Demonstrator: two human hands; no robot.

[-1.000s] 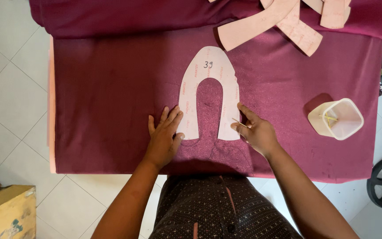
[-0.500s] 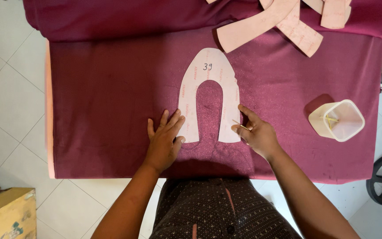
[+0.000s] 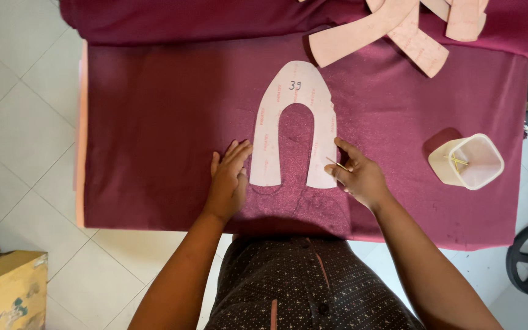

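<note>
- We see a table, of which only a pale pink edge (image 3: 81, 134) shows along the left side, standing on a white tiled floor (image 3: 13, 110).
- A maroon fabric (image 3: 166, 116) covers nearly the whole top, with a folded roll of it along the far edge.
- On the fabric lies a pale pink horseshoe-shaped pattern piece (image 3: 294, 104), open end toward us.
- More pink pattern strips (image 3: 392, 30) lie heaped at the far right.
- A small translucent square cup (image 3: 467, 161) stands on the fabric at the right.
</note>
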